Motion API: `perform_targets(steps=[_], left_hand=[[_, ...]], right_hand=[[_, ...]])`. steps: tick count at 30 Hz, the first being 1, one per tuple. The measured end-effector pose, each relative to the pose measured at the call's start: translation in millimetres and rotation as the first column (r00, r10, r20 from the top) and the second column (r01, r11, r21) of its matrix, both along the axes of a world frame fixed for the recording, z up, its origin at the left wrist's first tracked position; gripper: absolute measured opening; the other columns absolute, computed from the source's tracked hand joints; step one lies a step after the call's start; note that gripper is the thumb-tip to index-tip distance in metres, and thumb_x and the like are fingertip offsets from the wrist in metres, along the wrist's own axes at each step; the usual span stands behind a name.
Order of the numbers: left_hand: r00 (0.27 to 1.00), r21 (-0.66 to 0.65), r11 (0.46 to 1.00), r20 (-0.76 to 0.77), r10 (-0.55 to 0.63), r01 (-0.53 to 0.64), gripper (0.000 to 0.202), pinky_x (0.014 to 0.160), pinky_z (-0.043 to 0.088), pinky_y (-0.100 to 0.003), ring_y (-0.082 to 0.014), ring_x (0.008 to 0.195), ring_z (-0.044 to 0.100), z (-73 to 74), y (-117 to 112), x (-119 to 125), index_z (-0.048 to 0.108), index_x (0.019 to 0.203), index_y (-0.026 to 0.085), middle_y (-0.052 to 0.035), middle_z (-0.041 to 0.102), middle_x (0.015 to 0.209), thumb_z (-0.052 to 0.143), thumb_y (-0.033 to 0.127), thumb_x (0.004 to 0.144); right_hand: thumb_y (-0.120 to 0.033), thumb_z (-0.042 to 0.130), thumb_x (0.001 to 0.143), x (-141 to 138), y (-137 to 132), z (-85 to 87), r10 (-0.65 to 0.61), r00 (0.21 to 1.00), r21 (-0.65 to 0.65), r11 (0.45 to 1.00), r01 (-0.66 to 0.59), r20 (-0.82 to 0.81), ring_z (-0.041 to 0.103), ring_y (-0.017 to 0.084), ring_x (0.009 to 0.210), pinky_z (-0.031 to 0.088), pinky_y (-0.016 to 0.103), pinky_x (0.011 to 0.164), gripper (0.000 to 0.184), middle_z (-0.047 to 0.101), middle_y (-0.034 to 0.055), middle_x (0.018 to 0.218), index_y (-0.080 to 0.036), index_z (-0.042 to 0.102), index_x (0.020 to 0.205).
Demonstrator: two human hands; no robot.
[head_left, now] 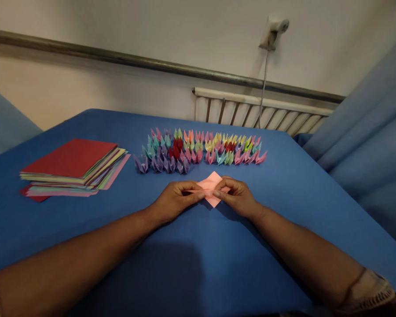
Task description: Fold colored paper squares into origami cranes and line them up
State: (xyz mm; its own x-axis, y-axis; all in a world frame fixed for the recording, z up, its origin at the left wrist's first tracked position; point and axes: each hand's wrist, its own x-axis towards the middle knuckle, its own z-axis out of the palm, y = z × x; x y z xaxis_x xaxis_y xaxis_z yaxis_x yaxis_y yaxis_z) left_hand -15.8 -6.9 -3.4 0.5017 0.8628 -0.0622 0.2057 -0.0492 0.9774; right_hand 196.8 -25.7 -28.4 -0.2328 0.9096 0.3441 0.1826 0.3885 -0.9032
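Note:
A pink origami paper [214, 200], folded and diamond-shaped, is held between both hands just above the blue table. My left hand [178, 198] pinches its left side, thumb on the near face. On the opposite side my right hand [237, 196] grips it the same way, thumb and curled fingers closed on the paper. The two thumbs almost meet at its middle. Several folded paper cranes [198, 152] in many colours stand in rows beyond the hands. Fingers hide parts of the paper's left and right corners.
To the left lies a stack of coloured paper [72, 158], red on top, with uneven edges. A blue cloth covers the table [171, 273]. Behind it are a radiator [237, 99], a wall rail [145, 64] and a socket with a plug [271, 33]. Blue curtains [366, 132] hang at the right.

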Motion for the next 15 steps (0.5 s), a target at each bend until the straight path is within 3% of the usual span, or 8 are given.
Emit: perform_targets(steps=[8, 12, 15], left_hand=[[1.000, -0.041, 0.999, 0.010, 0.013, -0.012, 0.023, 0.069, 0.046, -0.026, -0.0160, 0.075, 0.060, 1.1, 4.5, -2.1, 0.074, 0.083, 0.018, -0.0040, 0.069, 0.086, 0.071, 0.038, 0.073], [0.998, -0.071, 0.997, 0.066, 0.000, 0.005, 0.021, 0.076, 0.048, -0.030, -0.0181, 0.083, 0.062, 3.2, 3.4, -0.8, 0.073, 0.079, 0.017, -0.0069, 0.069, 0.101, 0.072, 0.036, 0.071], [0.997, -0.051, 0.999, 0.071, 0.018, -0.014, 0.019, 0.077, 0.048, -0.030, -0.0175, 0.083, 0.063, 4.4, 2.9, -1.0, 0.071, 0.074, 0.017, -0.0069, 0.069, 0.104, 0.072, 0.035, 0.070]], right_hand=[[-0.048, 0.070, 0.074, 6.4, 4.3, -1.6, 0.077, 0.993, -0.202, 0.975, -0.093, -0.087, 0.035, 0.009, 0.055, 0.028, 0.024, 0.054, 0.032, 0.045, -0.0051, 0.060, -0.018, 0.061, 0.067], [-0.047, 0.071, 0.074, 6.9, 4.4, -2.1, 0.096, 0.991, -0.205, 0.972, -0.114, -0.091, 0.032, 0.009, 0.054, 0.027, 0.023, 0.053, 0.032, 0.040, -0.0063, 0.057, -0.018, 0.059, 0.066], [-0.044, 0.072, 0.074, 6.9, 4.9, -3.3, 0.069, 0.995, -0.151, 0.985, -0.080, -0.077, 0.036, 0.009, 0.057, 0.031, 0.024, 0.055, 0.030, 0.045, -0.0050, 0.060, -0.019, 0.057, 0.065]])
